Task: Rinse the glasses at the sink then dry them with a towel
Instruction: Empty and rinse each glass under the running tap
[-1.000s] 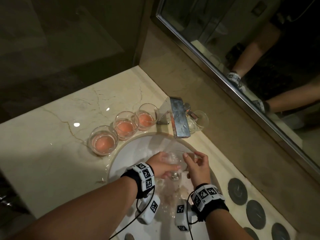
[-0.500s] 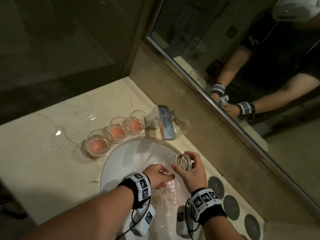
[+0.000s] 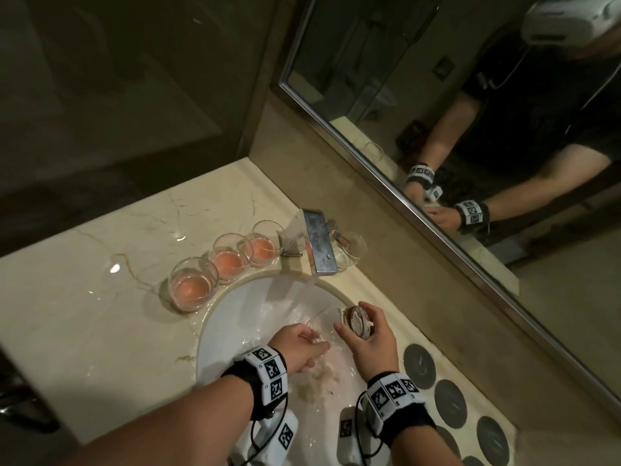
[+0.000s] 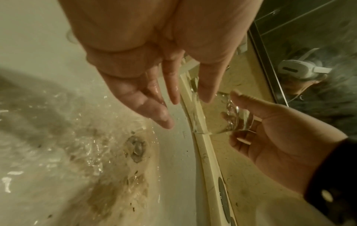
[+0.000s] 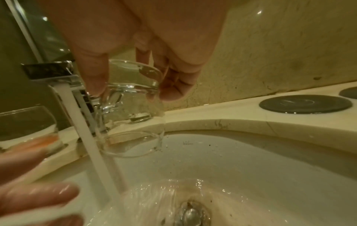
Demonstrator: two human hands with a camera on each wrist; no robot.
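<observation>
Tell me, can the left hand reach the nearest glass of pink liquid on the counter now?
Probably yes. The left hand is open and holds nothing, over the sink. The nearest pink glass stands beside the rim on that hand's side, with nothing between them.

Nothing readable here, honestly. The only markings are the black-and-white square codes on the wristbands (image 3: 268, 371) and on the small white camera boxes (image 3: 285, 435) under the wrists, and those are patterns, not letters or numbers. No brand or label shows on the tap (image 3: 319, 243) or the glasses (image 3: 228, 260).
</observation>
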